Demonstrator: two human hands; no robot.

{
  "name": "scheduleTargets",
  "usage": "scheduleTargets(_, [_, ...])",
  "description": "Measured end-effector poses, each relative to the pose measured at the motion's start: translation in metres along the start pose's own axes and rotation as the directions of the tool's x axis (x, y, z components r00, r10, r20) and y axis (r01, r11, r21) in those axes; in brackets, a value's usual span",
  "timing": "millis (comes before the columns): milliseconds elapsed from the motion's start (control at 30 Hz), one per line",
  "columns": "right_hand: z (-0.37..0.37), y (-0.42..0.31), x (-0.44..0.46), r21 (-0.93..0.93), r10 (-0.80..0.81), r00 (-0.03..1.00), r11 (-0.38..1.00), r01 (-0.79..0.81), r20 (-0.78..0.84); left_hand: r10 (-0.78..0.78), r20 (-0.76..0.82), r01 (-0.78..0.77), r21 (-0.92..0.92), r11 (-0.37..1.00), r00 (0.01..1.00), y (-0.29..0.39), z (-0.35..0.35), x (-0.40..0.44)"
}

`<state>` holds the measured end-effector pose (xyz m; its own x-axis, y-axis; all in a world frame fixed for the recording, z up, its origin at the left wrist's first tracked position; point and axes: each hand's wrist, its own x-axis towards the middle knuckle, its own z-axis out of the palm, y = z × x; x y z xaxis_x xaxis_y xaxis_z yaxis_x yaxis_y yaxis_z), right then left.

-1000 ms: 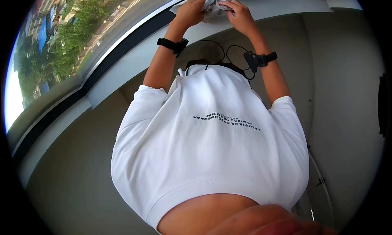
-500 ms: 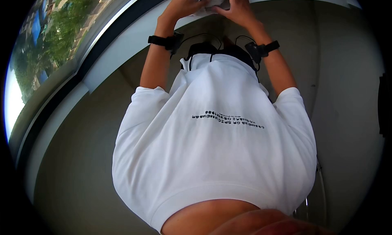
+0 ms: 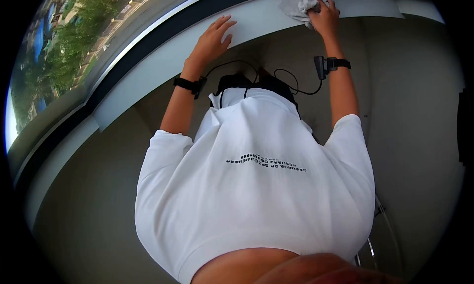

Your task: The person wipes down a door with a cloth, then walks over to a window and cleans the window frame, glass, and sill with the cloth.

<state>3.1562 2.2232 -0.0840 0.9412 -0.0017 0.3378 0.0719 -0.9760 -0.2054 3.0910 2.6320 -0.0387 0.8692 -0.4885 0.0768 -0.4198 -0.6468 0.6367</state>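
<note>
My right hand is closed on a crumpled pale grey cloth, which lies against the white window sill. The cloth's loose folds spread out to the left of my fingers. Some way to the left, my left hand rests on or just over the same sill, holding nothing. Its fingers are apart and the thumb stands away from them. Whether the palm touches the sill I cannot tell.
A dark window frame runs along the sill's outer side, with trees outside. Black wrist straps with small boxes sit on both wrists, and black cables hang from them. A grey wall stands at the right.
Both hands were together on the cloth at the top. Now my left hand has let go and moved left and down; my right hand has carried the cloth to the right.
</note>
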Motion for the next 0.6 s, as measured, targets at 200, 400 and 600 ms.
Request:
scheduleTargets(200, [-0.054,-0.053,0.032,-0.294,0.269,0.929,0.937,-0.191,0.254,-0.007,-0.091,0.018,0.122,0.992,0.996,-0.012,0.007,-0.02])
scheduleTargets(400, [-0.028,-0.192,0.01,-0.107,0.103,0.904,0.992,-0.064,0.414,-0.034,-0.182,0.062,0.154,0.986,0.983,-0.016,0.021,-0.031])
scheduleTargets(600, [-0.017,-0.249,-0.017,0.13,-0.201,0.919,0.978,0.165,0.339,-0.096,-0.084,0.089,-0.089,0.992,0.992,-0.002,0.019,-0.027])
